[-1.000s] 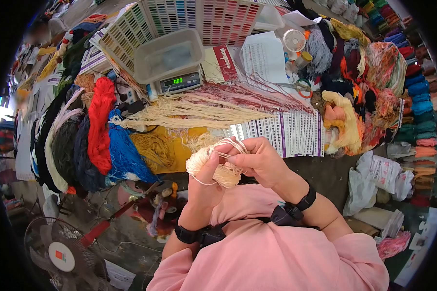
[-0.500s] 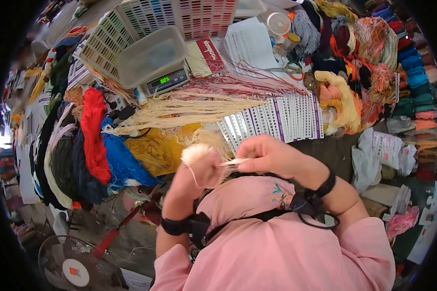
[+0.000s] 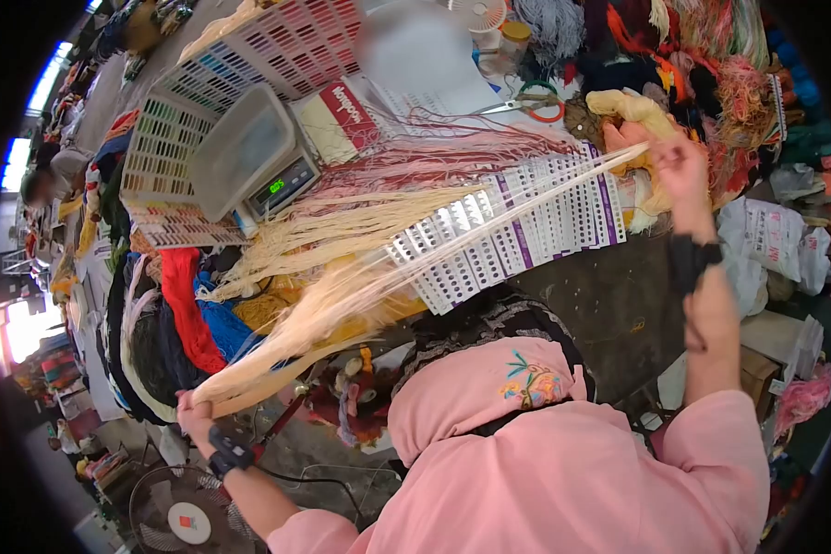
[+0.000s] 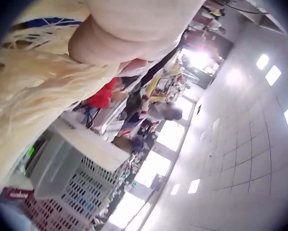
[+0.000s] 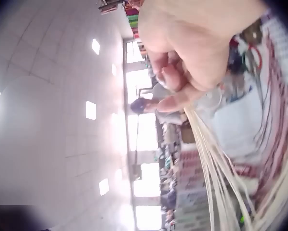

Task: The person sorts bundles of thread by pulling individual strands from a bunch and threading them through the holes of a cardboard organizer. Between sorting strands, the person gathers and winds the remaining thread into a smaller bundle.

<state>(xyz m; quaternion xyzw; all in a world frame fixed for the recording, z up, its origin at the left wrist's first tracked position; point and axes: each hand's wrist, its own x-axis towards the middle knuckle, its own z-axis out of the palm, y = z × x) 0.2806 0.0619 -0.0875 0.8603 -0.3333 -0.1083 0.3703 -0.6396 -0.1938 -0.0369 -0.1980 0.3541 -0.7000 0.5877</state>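
Observation:
A long skein of cream yarn (image 3: 332, 305) is stretched slantwise between my two hands, fanned wide on the left and drawn thin toward the right. My left hand (image 3: 194, 415) grips its wide end low at the left; in the left wrist view the loose yarn (image 4: 38, 96) spreads beside the palm. Up at the right, my right hand (image 3: 683, 171) pinches the narrow end, and in the right wrist view several pale strands (image 5: 206, 154) run from between thumb and fingers. Below the skein, more cream yarn (image 3: 342, 222) lies across the table beside dark pink strands (image 3: 452, 143).
White cards with punched holes (image 3: 535, 212) lie under the stretched yarn. Behind are a scale (image 3: 282, 189), a plastic tub (image 3: 240, 152), a colour chart (image 3: 277, 55) and scissors (image 3: 534, 103). Red yarn (image 3: 183, 286) hangs at the left edge; a fan (image 3: 189, 522) stands below.
The cream yarn was a compact twisted bundle between both hands near the chest. It has opened into a long skein as the left hand moved down-left and the right hand up-right.

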